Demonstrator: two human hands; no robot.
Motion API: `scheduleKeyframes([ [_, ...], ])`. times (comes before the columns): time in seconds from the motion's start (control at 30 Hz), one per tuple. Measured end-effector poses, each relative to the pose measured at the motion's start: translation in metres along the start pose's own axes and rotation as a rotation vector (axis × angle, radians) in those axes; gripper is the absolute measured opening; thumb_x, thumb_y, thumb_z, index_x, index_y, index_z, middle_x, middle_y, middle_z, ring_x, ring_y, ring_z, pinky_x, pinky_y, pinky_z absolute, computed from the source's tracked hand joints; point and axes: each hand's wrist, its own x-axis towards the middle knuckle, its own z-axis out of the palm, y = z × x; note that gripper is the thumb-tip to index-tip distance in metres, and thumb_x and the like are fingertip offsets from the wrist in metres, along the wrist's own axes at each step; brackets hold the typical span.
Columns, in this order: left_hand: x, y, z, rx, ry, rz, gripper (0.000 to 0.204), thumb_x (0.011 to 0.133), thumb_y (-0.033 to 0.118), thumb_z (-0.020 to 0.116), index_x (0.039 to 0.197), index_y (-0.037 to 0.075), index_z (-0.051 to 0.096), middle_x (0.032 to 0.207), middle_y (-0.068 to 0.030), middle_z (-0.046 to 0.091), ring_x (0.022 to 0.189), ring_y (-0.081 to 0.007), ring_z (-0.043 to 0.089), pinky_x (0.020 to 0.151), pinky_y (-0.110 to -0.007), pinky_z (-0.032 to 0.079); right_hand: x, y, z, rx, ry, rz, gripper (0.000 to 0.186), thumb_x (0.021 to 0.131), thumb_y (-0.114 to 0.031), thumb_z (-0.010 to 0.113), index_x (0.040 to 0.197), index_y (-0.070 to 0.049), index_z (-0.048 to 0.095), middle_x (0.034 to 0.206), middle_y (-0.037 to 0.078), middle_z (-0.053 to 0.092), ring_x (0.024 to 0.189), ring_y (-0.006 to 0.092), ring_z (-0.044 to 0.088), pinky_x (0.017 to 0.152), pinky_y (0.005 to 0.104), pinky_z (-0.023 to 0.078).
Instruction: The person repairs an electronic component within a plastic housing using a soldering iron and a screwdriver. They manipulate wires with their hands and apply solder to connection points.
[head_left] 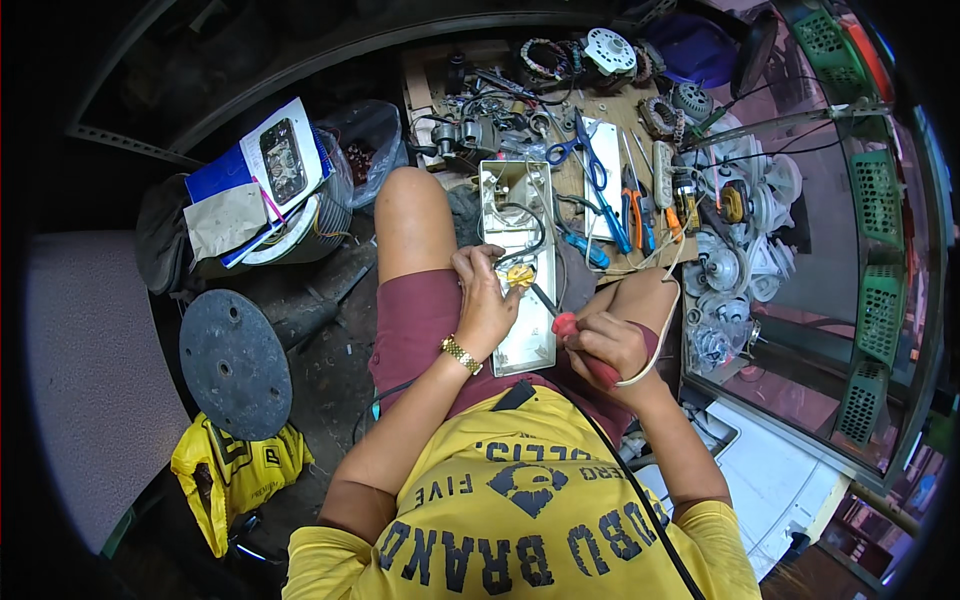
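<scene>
Across my lap lies a long whitish open casing [526, 345] with a dark wire [541, 228] curving inside it. My left hand [486, 300] rests over its left side, thumb and fingers closed round a small round yellow part [520, 275]. Exactly how the fingertips grip it is partly hidden. In my right hand [612, 348] is a red-handled soldering iron [564, 325], its pale cord leaving the handle. The dark shaft points up and left, with its tip close to the yellow part.
Blue scissors [590, 160], orange-handled pliers [632, 205] and a power strip [662, 175] lie on the cluttered wooden board ahead. White plastic parts [725, 265] pile up at right. On the left are a phone [284, 160] on papers and a round dark metal plate [236, 365].
</scene>
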Motion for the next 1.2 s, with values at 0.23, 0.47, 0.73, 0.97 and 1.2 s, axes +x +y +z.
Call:
scheduleKeyframes([
  [0.23,0.000,-0.001,0.000,-0.057,-0.013,-0.013,0.069,0.076,-0.009,0.082,0.131,-0.002,0.041,0.128,-0.0226,0.043,0.126,-0.0408,0.046,0.111,-0.045,0.041,-0.007,0.019,-0.002,0.081,-0.022,0.002,0.026,0.073,0.002,0.082,0.094,-0.005,0.068,0.091,0.011,0.064,0.081,0.0331,0.066,0.069,0.0417,0.054],
  [0.47,0.001,0.001,-0.001,-0.028,0.007,0.010,0.066,0.074,-0.013,0.081,0.129,-0.003,0.044,0.128,-0.0261,0.040,0.124,-0.0445,0.048,0.107,-0.047,0.045,-0.027,0.018,0.020,-0.017,0.184,-0.048,0.024,0.075,0.003,0.083,0.093,-0.004,0.069,0.090,0.012,0.066,0.076,0.0312,0.069,0.066,0.0401,0.056],
  [0.73,0.001,0.002,-0.002,-0.037,0.000,0.010,0.066,0.075,-0.012,0.081,0.130,-0.003,0.044,0.129,-0.0253,0.039,0.124,-0.0444,0.048,0.108,-0.047,0.045,-0.024,0.015,0.011,0.057,0.219,-0.042,0.028,0.077,0.007,0.083,0.099,-0.003,0.069,0.092,0.015,0.069,0.078,0.0319,0.071,0.069,0.0380,0.057],
  [0.97,0.001,0.001,-0.003,-0.037,0.000,0.017,0.067,0.075,-0.012,0.081,0.131,-0.003,0.044,0.129,-0.0251,0.039,0.124,-0.0445,0.049,0.107,-0.047,0.047,-0.017,0.014,0.011,0.087,0.151,0.001,0.023,0.074,0.005,0.082,0.092,-0.003,0.070,0.091,0.013,0.068,0.078,0.0320,0.070,0.068,0.0394,0.056],
  [1.2,0.000,0.002,-0.002,-0.042,-0.003,0.007,0.068,0.075,-0.012,0.081,0.130,-0.003,0.044,0.129,-0.0249,0.039,0.124,-0.0445,0.049,0.106,-0.047,0.048,-0.010,0.010,0.005,0.068,0.090,-0.002,0.025,0.074,0.002,0.082,0.095,-0.004,0.069,0.091,0.011,0.067,0.078,0.0314,0.068,0.068,0.0400,0.055],
])
